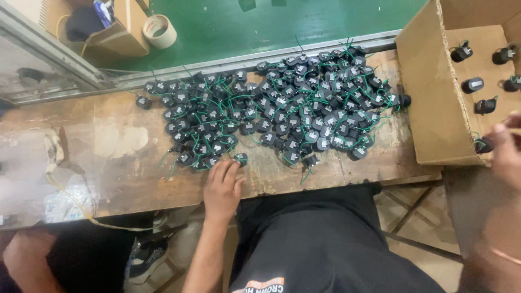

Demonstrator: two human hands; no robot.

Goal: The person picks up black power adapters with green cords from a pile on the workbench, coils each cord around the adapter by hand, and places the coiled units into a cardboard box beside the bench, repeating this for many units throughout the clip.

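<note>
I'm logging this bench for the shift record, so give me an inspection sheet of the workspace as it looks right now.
Surface: worn wooden bench, stained and scuffed, with pale patches.
Job's things: large heap of small black parts with green wires; a few more lie in the open cardboard box at the right.
Clutter: roll of tape and a second carton on the green floor.
Grippers: left hand rests at the heap's near edge; right hand at the box, touching a black part.
Cables: yellowish cord at the bench's left end.
Surroundings: metal rail on the left.
</note>
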